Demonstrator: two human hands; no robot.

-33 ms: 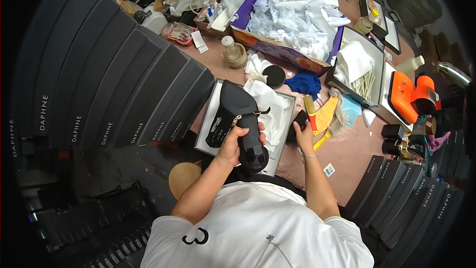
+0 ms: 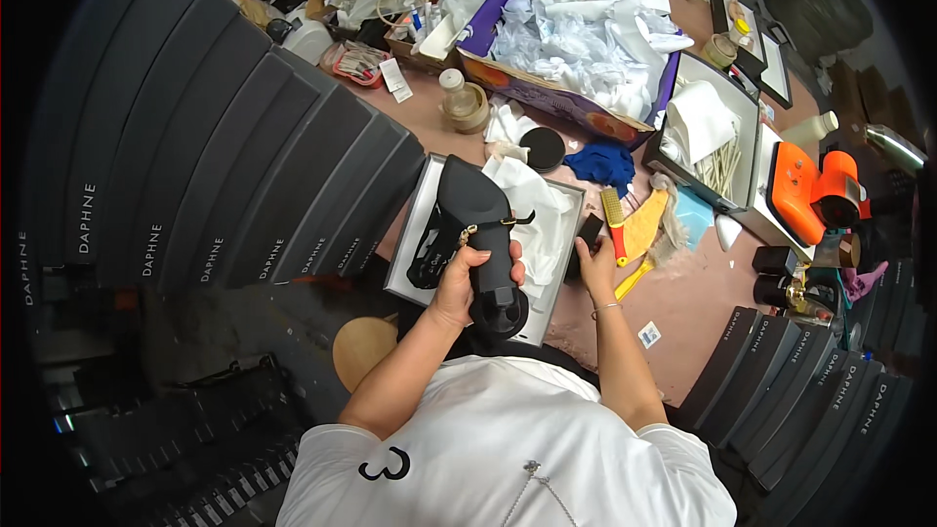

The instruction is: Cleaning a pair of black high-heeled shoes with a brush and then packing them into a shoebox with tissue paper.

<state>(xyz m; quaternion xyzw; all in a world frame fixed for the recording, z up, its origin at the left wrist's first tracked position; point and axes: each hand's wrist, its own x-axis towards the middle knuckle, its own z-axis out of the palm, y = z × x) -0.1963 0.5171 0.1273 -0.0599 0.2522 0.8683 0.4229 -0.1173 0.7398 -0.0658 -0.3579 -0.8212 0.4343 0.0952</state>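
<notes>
My left hand (image 2: 452, 291) is closed around a black strappy high-heeled shoe (image 2: 473, 197) with a gold-toned chain and a buckle. The shoe is over an open grey shoebox (image 2: 398, 283), its heel end toward me. White tissue paper (image 2: 532, 200) lies in the box, beside a black item (image 2: 427, 259) that the shoe partly hides. My right hand (image 2: 598, 273) grips a small black block (image 2: 586, 234) at the box's right edge; its exact kind does not show. Right of that hand are a yellow-and-red brush (image 2: 613, 220) and a yellow cloth (image 2: 644, 224).
Dark shoeboxes are stacked at left (image 2: 322, 176) and at lower right (image 2: 771, 371). A purple carton (image 2: 556, 98) full of white tissue stands at the back. Around it are a glass jar (image 2: 464, 107), a round black tin (image 2: 542, 149), a blue cloth (image 2: 600, 166) and an orange device (image 2: 795, 193).
The small black block in my right hand has tilted and risen slightly. My left hand and the shoe look almost unchanged; the whole view has shifted a little.
</notes>
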